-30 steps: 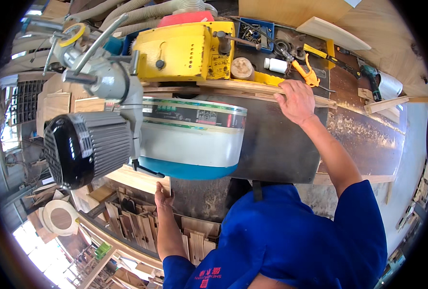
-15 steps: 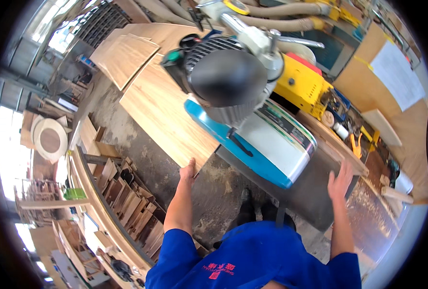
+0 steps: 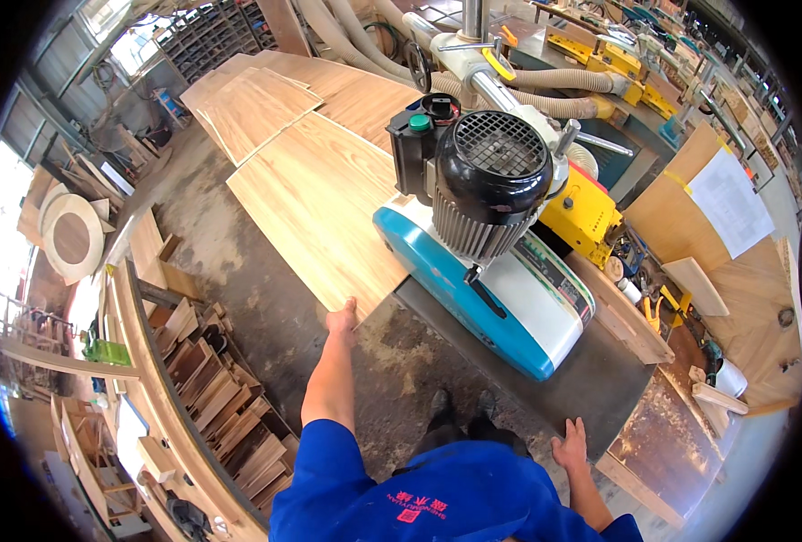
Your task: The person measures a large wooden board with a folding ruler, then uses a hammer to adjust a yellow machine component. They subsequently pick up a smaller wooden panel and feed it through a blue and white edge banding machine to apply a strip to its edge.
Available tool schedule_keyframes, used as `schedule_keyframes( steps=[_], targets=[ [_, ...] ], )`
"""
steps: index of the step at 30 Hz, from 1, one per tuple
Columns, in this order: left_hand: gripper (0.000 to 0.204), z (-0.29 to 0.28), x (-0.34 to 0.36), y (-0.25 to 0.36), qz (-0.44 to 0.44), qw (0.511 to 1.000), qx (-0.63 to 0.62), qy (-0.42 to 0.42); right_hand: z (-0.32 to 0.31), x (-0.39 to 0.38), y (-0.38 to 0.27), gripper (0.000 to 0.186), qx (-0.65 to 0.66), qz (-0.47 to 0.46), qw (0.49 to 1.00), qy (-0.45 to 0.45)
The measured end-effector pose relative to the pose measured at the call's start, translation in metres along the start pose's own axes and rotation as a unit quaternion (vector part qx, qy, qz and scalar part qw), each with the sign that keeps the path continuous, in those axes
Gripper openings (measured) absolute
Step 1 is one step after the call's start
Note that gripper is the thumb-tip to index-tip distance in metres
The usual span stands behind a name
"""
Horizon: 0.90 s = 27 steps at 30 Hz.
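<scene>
My left hand (image 3: 341, 316) grips the near corner of a long light wooden board (image 3: 315, 221). The fingers are partly hidden at the board's edge. The board's right side runs alongside or under a blue and white power feeder (image 3: 496, 294); its contact there is hidden. A black finned motor (image 3: 498, 172) sits on top of the feeder. Below the feeder extends a dark metal machine table (image 3: 591, 397). My right hand (image 3: 571, 444) is at the table's near edge with fingers spread and nothing in it. Whether it touches the edge, I cannot tell.
More boards (image 3: 270, 108) lie beyond, at the far left. Wood offcuts (image 3: 238, 411) fill a rack at lower left. A wooden fence (image 3: 622, 312) borders the table's right, with a sawdust-strewn brown surface (image 3: 667, 425) beyond. Dust hoses (image 3: 545, 104) run behind the feeder.
My right hand has moved back toward me, from the far right of the table to its near edge. My left hand stays on the board's corner. The view has shifted.
</scene>
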<state>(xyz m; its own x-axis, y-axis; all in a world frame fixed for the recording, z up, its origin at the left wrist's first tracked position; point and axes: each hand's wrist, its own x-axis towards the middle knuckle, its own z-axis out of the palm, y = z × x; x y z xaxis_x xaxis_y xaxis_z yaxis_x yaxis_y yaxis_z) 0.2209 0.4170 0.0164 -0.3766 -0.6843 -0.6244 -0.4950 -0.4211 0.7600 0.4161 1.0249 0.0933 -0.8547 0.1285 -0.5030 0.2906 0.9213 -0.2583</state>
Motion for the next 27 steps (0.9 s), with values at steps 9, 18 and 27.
schedule_keyframes(
  steps=[9,18,27],
  targets=[
    [0.058,-0.008,0.05,0.018,0.013,1.0,-0.028,-0.005,-0.007,0.01,-0.009,0.085,-0.025,0.012,0.996,-0.079],
    [0.052,-0.015,0.102,0.042,0.043,0.998,-0.037,-0.014,-0.007,0.026,-0.004,0.087,-0.057,0.036,0.989,-0.133],
    [0.058,-0.081,0.125,0.039,0.145,0.986,-0.008,-0.084,-0.01,0.021,-0.008,0.086,-0.048,0.033,0.99,-0.132]
  ],
)
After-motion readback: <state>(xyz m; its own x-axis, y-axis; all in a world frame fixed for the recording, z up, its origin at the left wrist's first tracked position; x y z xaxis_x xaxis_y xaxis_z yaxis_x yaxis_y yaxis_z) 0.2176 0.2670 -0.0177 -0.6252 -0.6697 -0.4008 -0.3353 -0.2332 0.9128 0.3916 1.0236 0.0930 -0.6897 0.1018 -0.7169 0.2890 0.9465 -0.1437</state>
